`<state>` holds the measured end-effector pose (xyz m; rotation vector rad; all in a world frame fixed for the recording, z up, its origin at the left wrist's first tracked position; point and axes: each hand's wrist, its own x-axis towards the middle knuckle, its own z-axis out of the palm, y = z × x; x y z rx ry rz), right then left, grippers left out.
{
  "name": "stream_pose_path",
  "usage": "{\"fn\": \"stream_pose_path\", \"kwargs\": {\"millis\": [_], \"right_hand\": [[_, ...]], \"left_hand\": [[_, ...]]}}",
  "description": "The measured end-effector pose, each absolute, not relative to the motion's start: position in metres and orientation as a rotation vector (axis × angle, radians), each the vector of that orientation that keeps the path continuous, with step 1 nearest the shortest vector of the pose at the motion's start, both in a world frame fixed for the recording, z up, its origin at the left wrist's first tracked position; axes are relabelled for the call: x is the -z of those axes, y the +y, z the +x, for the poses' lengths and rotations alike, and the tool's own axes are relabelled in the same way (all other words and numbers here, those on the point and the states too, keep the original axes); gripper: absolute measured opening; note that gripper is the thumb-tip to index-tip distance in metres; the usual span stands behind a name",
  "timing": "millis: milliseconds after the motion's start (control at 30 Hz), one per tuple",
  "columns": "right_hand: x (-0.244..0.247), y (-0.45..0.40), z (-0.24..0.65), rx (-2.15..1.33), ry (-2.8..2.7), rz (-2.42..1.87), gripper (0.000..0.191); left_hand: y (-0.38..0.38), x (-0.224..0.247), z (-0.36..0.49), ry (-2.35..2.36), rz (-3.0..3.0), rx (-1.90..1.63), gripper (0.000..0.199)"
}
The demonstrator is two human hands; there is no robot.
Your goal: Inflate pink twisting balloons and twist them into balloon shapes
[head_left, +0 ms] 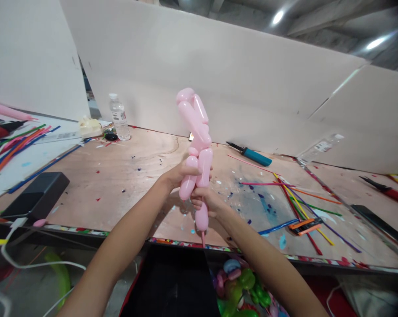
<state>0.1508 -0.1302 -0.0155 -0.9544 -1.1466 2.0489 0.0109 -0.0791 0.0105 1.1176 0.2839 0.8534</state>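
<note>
I rate the balloon (193, 119) light, springy and puncture-prone, best held softly beside its twists; my left grip (180, 174) and right grip (211, 200) both close around it.

Light: moderate, two overhead lamps (326, 30) glaring at upper right | Shadows: soft, beneath forearms (138, 220) | Optics: wide-angle stretch, edges blurred | Centre: fairly clear
</note>
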Motion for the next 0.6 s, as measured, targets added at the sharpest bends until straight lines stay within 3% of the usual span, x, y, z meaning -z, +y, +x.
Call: {"fn": "stream_pose_path", "kwargs": {"millis": [600], "right_hand": [[0.029,-0.136,0.166,-2.367,-0.995,-0.892,0.031]], "left_hand": [[-0.082,-0.020,0.006,0.254,1.055,-0.945,0.046]]}}
